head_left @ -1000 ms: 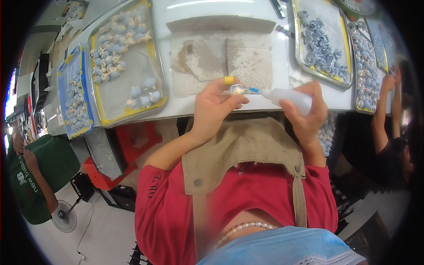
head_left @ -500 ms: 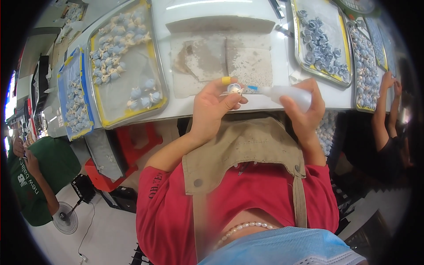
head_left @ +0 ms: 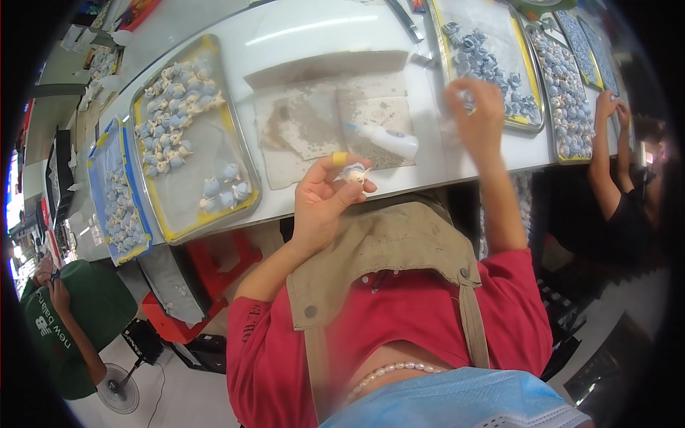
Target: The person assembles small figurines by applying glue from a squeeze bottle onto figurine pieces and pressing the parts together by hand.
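Pinched in my left hand [head_left: 325,200] is a small cream-and-blue figurine [head_left: 354,172], held over the table's near edge; a yellow band wraps one finger. My right hand [head_left: 478,114] is at the near left side of a metal tray [head_left: 529,43] of small curled blue-grey pieces [head_left: 499,68]. Motion smears its fingers, and a pale bluish spot shows among them; whether they grip a piece is unclear. A white squeeze bottle [head_left: 389,140] with a blue-tipped nozzle lies on the stained cardboard sheet [head_left: 296,135], beyond my left hand.
On the left stands a yellow-taped tray [head_left: 193,171] of blue-and-cream figurines, with a blue-edged tray [head_left: 118,214] beside it. Farther right is another figurine tray [head_left: 564,93], near another person's hands [head_left: 612,105]. A person in green [head_left: 75,321] works at the left.
The squeeze bottle has left my right hand and lies on the cardboard. My right hand has moved away to the right tray. My left hand still holds the figurine. The view has shifted slightly.
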Available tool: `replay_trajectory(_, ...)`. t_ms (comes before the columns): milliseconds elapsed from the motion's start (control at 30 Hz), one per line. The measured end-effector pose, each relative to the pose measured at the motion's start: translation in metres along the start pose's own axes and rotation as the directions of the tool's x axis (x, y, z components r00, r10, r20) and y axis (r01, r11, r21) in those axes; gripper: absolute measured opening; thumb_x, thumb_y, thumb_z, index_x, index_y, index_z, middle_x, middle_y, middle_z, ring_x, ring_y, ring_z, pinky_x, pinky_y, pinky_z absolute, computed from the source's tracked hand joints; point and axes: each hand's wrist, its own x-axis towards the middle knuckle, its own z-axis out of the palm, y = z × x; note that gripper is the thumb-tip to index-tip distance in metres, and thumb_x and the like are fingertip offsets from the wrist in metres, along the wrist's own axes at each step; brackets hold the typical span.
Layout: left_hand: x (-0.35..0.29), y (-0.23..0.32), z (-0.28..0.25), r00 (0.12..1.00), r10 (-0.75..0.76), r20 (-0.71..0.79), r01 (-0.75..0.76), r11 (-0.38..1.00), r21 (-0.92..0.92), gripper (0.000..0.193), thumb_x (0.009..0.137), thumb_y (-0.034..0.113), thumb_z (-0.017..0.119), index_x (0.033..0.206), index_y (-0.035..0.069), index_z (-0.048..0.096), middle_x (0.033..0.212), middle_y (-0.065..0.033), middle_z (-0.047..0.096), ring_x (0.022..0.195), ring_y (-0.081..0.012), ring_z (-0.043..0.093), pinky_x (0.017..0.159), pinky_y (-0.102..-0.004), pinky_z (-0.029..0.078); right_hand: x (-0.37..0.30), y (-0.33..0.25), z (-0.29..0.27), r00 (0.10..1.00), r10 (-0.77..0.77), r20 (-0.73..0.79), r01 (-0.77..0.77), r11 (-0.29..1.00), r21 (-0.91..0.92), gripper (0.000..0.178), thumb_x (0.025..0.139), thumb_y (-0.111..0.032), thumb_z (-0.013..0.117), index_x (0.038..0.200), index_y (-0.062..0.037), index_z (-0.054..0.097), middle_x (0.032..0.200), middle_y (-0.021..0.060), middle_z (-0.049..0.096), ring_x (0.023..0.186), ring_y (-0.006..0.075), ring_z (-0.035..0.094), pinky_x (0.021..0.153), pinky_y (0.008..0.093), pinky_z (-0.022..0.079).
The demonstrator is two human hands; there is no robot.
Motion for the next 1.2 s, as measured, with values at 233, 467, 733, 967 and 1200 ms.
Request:
replay_trajectory(233, 0.005, -0.004, 0.01, 0.999, -0.039, 0.029, 0.039, 0.999, 0.014, 0.031, 0.081, 0.002, 0.058, 0.111, 0.003, 0.049, 0.109, -0.0101, 0.055, 0.084, -0.0146, 0.058, 0.071, -0.0237, 0.046, 0.025, 0.044, 0.007, 0.999, 0.001, 0.032, 0.012, 0.916, -0.4, 0.025, 0.068, -0.016, 0.067, 0.091, -0.0121, 0.057, 0.091, 0.003, 0.06, 0.081, 0.0227, 0.056, 0.073, 0.034, 0.038)
replay_trajectory(467, 0.012, -0.007, 0.015, 0.995, -0.082, -0.062, 0.085, 0.996, 0.04, 0.036, 0.081, 0.001, 0.058, 0.115, 0.001, 0.048, 0.108, -0.0144, 0.056, 0.083, -0.015, 0.057, 0.072, -0.0218, 0.046, 0.018, -0.006, -0.013, 0.987, 0.062, 0.146, -0.1, 0.959, 0.265, 0.026, 0.066, -0.003, 0.067, 0.089, -0.0056, 0.056, 0.089, 0.0064, 0.056, 0.082, 0.0196, 0.056, 0.07, 0.0288, 0.044)
replay_trajectory(733, 0.014, -0.006, 0.018, 0.993, -0.119, -0.001, 0.119, 0.991, 0.067, 0.043, 0.08, 0.004, 0.062, 0.12, -0.001, 0.045, 0.1, -0.0082, 0.057, 0.087, -0.0118, 0.056, 0.077, -0.0237, 0.045, 0.009, -0.082, -0.041, 0.792, -0.328, 0.515, -0.066, 0.792, 0.606, 0.031, 0.065, 0.0, 0.068, 0.092, -0.0036, 0.056, 0.094, 0.0078, 0.057, 0.084, 0.0229, 0.056, 0.073, 0.0308, 0.045)
replay_trajectory(967, 0.01, -0.003, 0.012, 0.999, -0.04, 0.0, 0.04, 0.998, 0.052, 0.041, 0.083, 0.003, 0.058, 0.12, -0.002, 0.044, 0.1, -0.0088, 0.056, 0.088, -0.0132, 0.056, 0.08, -0.0251, 0.046, 0.002, -0.103, -0.027, 0.836, -0.426, 0.345, 0.137, 0.772, 0.62, 0.028, 0.068, -0.004, 0.066, 0.094, -0.0052, 0.056, 0.088, 0.0073, 0.056, 0.082, 0.0238, 0.054, 0.07, 0.0324, 0.045)
replay_trajectory(1200, 0.007, 0.003, 0.012, 0.997, 0.081, 0.015, -0.082, 0.993, 0.09, 0.039, 0.084, 0.003, 0.056, 0.121, -0.003, 0.043, 0.106, -0.009, 0.055, 0.094, -0.013, 0.053, 0.084, -0.026, 0.044, -0.03, -0.105, -0.017, 0.96, -0.146, 0.238, 0.005, 0.86, 0.511, 0.027, 0.063, -0.003, 0.07, 0.088, -0.0065, 0.06, 0.074, 0.005, 0.057, 0.067, 0.0208, 0.056, 0.06, 0.0301, 0.044)
